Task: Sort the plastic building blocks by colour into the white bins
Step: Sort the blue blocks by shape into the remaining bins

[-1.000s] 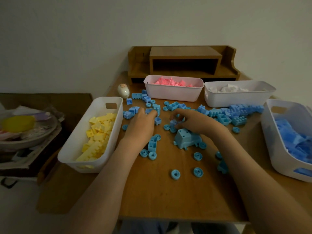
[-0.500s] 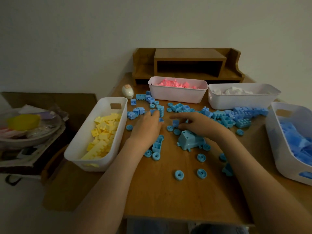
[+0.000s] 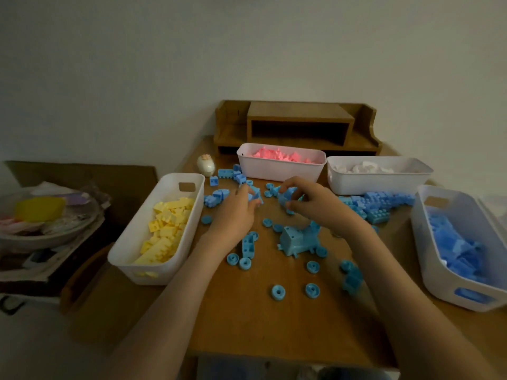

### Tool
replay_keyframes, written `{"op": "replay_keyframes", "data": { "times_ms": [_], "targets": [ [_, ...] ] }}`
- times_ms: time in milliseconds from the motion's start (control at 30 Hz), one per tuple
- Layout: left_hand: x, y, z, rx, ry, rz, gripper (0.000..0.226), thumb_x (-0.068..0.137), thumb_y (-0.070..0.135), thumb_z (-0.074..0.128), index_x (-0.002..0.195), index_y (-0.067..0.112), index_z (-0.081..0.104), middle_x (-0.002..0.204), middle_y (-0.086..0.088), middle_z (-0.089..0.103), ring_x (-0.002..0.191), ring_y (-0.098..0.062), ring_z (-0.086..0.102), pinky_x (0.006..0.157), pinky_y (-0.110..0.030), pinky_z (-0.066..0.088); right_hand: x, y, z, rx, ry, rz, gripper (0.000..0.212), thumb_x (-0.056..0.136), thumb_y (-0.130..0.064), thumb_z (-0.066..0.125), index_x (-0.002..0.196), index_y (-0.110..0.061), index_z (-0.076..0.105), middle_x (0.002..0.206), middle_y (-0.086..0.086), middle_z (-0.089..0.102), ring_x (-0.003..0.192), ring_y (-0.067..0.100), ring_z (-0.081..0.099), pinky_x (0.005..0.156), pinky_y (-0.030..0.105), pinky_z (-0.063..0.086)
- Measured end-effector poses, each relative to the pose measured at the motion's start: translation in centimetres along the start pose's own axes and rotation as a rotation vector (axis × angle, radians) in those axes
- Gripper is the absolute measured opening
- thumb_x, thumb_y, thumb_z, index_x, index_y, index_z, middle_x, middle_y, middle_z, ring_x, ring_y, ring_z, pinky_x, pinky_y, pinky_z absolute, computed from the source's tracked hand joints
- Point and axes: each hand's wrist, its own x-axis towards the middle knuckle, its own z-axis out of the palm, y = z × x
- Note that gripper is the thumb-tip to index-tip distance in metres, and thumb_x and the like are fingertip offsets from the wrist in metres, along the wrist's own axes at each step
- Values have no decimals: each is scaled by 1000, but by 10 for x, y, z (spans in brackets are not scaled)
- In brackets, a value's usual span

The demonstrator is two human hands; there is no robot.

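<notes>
Loose blue blocks and blue wheels (image 3: 278, 292) lie scattered over the wooden table (image 3: 247, 325). My left hand (image 3: 236, 212) pinches small blue blocks (image 3: 256, 194) near the table's middle. Close beside it, my right hand (image 3: 312, 201) grips a clump of blue blocks (image 3: 286, 196). A larger blue built piece (image 3: 297, 239) sits just in front of both hands. Four white bins ring the table: yellow blocks in the left bin (image 3: 137, 242), pink in the far bin (image 3: 279, 171), white in the far-right bin (image 3: 378, 182), blue in the right bin (image 3: 439, 275).
A heap of blue bricks (image 3: 375, 204) lies between the white-block bin and the blue bin. A small egg-shaped figure (image 3: 206, 165) stands near the yellow bin's far end. A wooden shelf unit (image 3: 299, 127) backs the table. Clutter with a bowl (image 3: 41, 229) sits left.
Both hands have lifted off the table surface with blue blocks gathered in their fingers, and they have shifted slightly away from me towards the pink bin.
</notes>
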Motion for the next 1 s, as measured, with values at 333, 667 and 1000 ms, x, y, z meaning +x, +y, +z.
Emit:
{"op": "replay_keyframes", "data": {
  "times_ms": [333,667,1000],
  "targets": [
    [-11,117,27,103,-138,231,24,100,22,46,117,6,47,113,-16,54,100,-30,54,72,-36,41,-83,24,-108,-375,102,145,26,90,-14,57,111,-28,53,96,-1,59,74,9,52,59,18,38],
    [-34,231,120,216,-238,386,35,94,24,49,127,15,42,128,-13,48,122,-33,39,97,-44,32,-122,82,-158,-286,248,432,35,98,-16,42,131,-21,52,124,13,58,92,29,63,68,29,51],
    [-30,232,128,-4,-300,368,53,91,1,49,139,11,31,138,-14,34,127,-30,36,98,-36,37,-113,102,-147,-237,329,430,37,99,-12,34,131,-18,50,126,15,56,103,27,61,92,39,50]
  ]
}}
